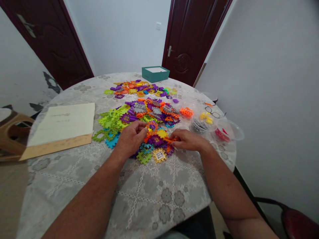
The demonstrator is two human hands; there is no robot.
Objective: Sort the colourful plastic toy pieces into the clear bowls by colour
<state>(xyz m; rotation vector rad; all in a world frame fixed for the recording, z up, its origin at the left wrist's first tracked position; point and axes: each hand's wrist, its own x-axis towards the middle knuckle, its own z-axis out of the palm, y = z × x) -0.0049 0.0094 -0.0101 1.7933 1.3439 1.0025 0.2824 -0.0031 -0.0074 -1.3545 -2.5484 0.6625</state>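
My left hand [132, 136] is closed at the near side of a big heap of plastic interlocking pieces, thumb and forefinger pinching an orange piece [152, 125] with some purple at its middle. At the heap's right edge, my right hand [187, 139] curls its fingers around another orange piece [169, 140], partly hidden by them. Between the hands lie a yellow gear-shaped piece [162, 133] and a purple window piece [156, 140]. Closest to me are a green square piece [144, 157] and a yellow window piece [159, 155]. Lime-green pieces [113, 118] pile up beyond my left hand.
Farther back lies a second mixed pile [139, 89], with a green box [156, 74] behind it. On the right are clear tubs with grey [201, 124] and red pieces [222, 134], plus eyeglasses [215, 113]. A paper folder [62, 122] lies left on the patterned tablecloth [149, 199].
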